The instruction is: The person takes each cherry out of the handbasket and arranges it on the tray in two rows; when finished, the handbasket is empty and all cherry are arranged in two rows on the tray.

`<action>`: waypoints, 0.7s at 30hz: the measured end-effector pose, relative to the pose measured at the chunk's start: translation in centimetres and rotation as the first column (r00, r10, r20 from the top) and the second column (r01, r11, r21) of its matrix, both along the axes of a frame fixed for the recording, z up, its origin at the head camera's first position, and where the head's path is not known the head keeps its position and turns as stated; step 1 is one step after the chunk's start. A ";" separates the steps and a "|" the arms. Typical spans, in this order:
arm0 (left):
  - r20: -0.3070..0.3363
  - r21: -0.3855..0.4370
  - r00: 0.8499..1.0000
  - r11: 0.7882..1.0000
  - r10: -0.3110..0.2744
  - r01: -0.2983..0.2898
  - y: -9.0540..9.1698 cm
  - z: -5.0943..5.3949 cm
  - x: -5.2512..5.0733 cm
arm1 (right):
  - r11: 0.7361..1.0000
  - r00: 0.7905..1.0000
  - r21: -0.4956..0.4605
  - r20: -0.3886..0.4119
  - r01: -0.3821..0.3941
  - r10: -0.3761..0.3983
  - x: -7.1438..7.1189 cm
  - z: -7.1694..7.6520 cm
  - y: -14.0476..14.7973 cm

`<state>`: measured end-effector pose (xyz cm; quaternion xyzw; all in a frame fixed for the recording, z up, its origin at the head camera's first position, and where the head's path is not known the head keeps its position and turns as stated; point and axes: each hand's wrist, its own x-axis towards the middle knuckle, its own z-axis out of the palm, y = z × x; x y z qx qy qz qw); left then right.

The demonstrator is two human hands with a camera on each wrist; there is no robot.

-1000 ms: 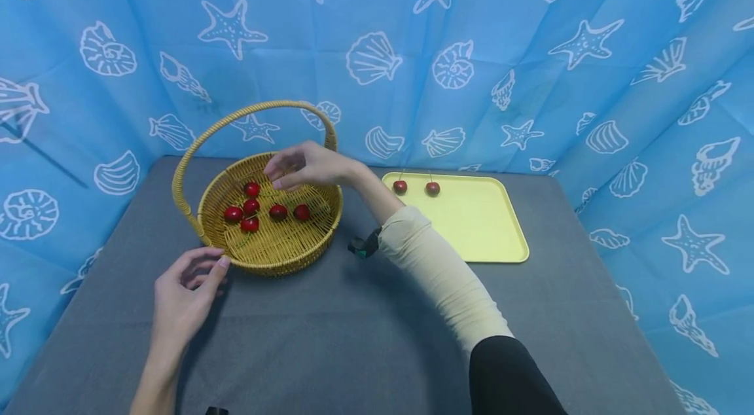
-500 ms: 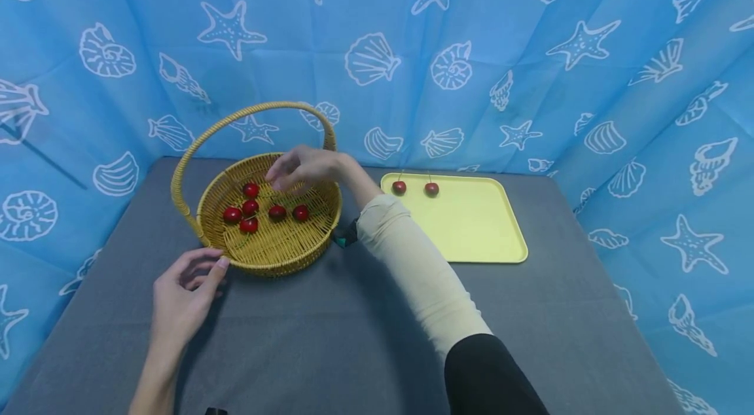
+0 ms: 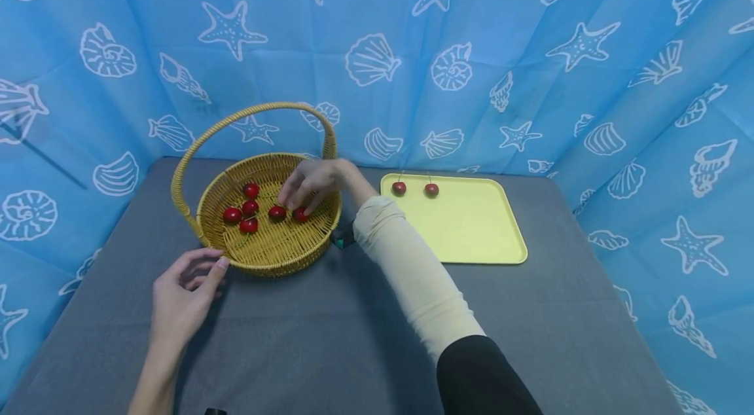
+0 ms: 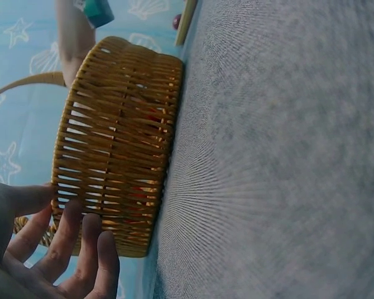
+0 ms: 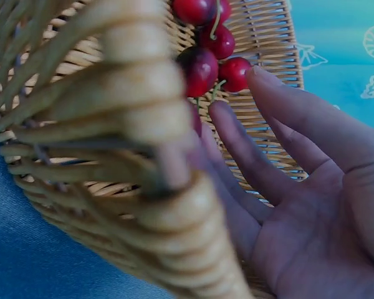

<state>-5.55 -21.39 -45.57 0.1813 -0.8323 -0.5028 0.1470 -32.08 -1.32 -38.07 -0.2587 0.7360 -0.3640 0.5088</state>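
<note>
A round wicker basket [image 3: 277, 266] with an arched handle [image 3: 253, 112] stands at the left of the table, several red cherries on its floor. My left hand [image 3: 185, 290] holds the basket's near-left rim; in the left wrist view its thumb meets the rim and its fingers [image 4: 87, 255] lie by the outer wall. My right hand [image 3: 315, 180] reaches down inside the basket, fingers loosely bent over two cherries, one cherry [image 3: 277, 213] by its fingertips and another cherry [image 3: 300, 215] partly covered. No cherry is visibly gripped. The handle's base blocks part of the right wrist view.
To the right lies a yellow tray [image 3: 480, 225] with two stemmed cherries [image 3: 432, 190] near its back-left edge. Grey cloth [image 3: 318, 349] covers the table. A blue curtain [image 3: 412, 22] with white shell and starfish prints hangs behind and at the sides.
My right hand has lowered from above the basket's back part toward the cherries at its right side, the forearm shifting left. The left hand and the basket have stayed in place.
</note>
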 end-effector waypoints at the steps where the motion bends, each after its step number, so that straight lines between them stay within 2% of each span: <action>1: 0.000 0.001 1.000 1.000 0.000 0.000 0.0 0.0 0.0 | 1.000 1.000 0.003 0.010 0.002 -0.002 0.0 -0.1 0.0; 11: 0.009 0.005 1.000 1.000 -0.003 0.003 0.0 0.1 0.0 | 0.999 0.999 0.050 0.047 -0.011 0.009 0.4 -0.7 -0.4; 21: 0.033 0.000 0.999 1.000 0.001 -0.001 0.1 0.1 0.0 | 0.999 0.996 0.044 0.089 -0.027 0.023 0.7 -1.4 -0.7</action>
